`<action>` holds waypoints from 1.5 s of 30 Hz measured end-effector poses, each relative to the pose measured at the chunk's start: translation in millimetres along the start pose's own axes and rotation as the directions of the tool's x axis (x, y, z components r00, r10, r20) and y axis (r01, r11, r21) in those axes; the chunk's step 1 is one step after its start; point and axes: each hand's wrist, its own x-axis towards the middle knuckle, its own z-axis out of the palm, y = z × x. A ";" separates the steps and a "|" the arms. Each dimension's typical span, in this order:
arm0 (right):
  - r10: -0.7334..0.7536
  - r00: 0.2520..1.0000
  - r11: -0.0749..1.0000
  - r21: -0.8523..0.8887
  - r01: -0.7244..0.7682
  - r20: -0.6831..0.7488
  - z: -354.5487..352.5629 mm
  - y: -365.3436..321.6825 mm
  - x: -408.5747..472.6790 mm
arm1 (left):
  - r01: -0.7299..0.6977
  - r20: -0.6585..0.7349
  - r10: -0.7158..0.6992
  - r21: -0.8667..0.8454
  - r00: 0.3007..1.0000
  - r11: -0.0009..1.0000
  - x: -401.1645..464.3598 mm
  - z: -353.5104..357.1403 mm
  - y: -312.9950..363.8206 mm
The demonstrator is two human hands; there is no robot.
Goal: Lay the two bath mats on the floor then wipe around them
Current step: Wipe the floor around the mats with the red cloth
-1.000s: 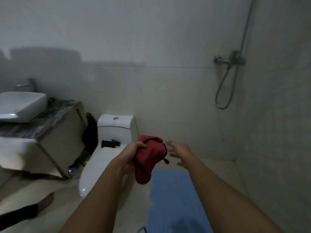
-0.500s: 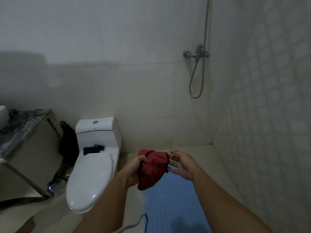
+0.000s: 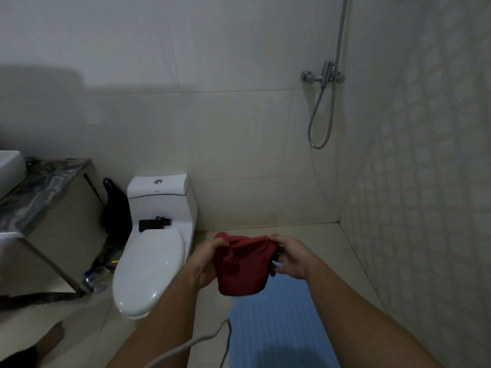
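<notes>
Both hands, left hand [image 3: 204, 261] and right hand [image 3: 291, 257], clutch a bunched red cloth [image 3: 243, 264] above the blue bath mat [image 3: 281, 328] on the floor; the toilet [image 3: 151, 264] stands just left.

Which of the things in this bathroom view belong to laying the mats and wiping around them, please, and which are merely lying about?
Belongs to the job:
- blue bath mat on the floor
- red cloth, gripped by left hand and right hand

Lying about:
- toilet
- black bag beside it
- shower hose
- sink
</notes>
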 end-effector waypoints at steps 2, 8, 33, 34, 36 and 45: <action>-0.037 0.996 0.992 0.118 0.046 -0.075 -7.4 1.3 2.3 | -0.020 -0.102 0.018 -0.019 0.995 1.000 10.0 -10.2 -2.6; -0.132 0.964 0.991 -0.030 0.129 -0.232 -29.8 10.1 12.0 | -0.091 -0.254 0.094 0.024 0.963 0.996 17.6 -19.7 -8.7; -0.222 0.975 0.471 -0.878 0.088 -0.021 -39.8 41.5 27.2 | -0.073 -0.007 0.454 0.985 0.891 0.158 30.0 -111.6 -26.8; -0.235 0.971 0.466 -0.881 0.087 -0.029 -35.4 41.7 28.7 | -0.039 -0.050 0.491 0.985 0.870 0.169 29.1 -116.3 -29.6; -0.282 0.959 0.482 -0.869 0.110 -0.035 -20.2 39.7 29.3 | 0.001 -0.161 0.519 0.956 0.839 0.295 30.7 -123.4 -35.4; -0.215 0.900 0.668 -0.615 0.418 0.379 91.4 1.5 0.9 | -0.266 -0.336 0.284 0.098 0.898 0.959 29.0 -88.3 12.2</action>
